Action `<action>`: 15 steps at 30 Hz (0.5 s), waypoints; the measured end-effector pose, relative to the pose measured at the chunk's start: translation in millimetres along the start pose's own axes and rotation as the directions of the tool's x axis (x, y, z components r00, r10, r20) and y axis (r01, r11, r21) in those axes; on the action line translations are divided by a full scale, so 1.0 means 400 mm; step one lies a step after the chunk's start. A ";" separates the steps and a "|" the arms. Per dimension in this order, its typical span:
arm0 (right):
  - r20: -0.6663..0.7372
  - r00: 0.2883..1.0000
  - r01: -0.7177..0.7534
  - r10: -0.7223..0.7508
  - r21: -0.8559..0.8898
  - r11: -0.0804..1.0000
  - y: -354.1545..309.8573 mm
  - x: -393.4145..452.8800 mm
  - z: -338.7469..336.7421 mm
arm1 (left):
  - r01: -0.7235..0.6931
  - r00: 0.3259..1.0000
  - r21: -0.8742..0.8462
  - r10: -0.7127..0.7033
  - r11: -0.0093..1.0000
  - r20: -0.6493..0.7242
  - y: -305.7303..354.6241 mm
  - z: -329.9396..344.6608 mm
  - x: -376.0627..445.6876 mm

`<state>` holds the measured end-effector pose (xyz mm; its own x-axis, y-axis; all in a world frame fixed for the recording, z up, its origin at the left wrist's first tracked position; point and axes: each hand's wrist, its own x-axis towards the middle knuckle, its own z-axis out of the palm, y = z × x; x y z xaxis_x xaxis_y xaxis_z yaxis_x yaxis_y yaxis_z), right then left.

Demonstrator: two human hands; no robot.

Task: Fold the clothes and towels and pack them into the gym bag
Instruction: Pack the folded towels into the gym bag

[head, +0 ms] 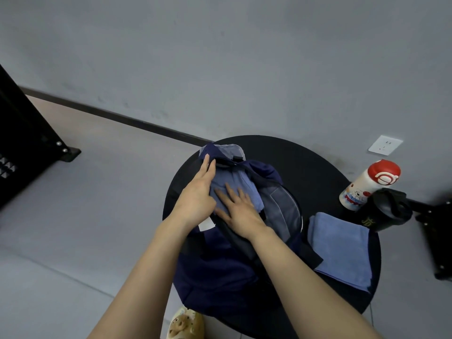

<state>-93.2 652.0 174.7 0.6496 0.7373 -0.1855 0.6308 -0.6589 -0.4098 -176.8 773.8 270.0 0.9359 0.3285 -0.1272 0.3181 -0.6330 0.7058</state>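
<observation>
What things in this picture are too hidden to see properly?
- Inside of the navy gym bag: head view, covered by the blue cloth and both hands, left hand and right hand.
- Black bottle: gold lettering too small to read.
- Blue towel: near corner hidden under a bag strap.
- Slipper: cut off by the bottom edge.

One head-worn camera looks steeply down, close over a round table [305, 152] (wall and floor beyond).

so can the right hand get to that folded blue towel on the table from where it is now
Probably yes. The right hand lies flat on the blue garment in the gym bag, holding nothing. The folded blue towel lies uncovered on the round table just to its right, nothing between them.
</observation>
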 end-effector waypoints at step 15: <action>-0.598 0.798 -0.225 0.079 -0.173 0.959 0.038 0.036 -0.138 | -0.032 0.999 -0.008 0.031 0.999 -0.040 -0.025 0.003 0.021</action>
<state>-51.0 644.4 215.0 0.8220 0.4468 0.3531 0.5320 -0.8236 -0.1964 -172.2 782.0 260.9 0.9387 0.3359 -0.0773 0.2871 -0.6376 0.7149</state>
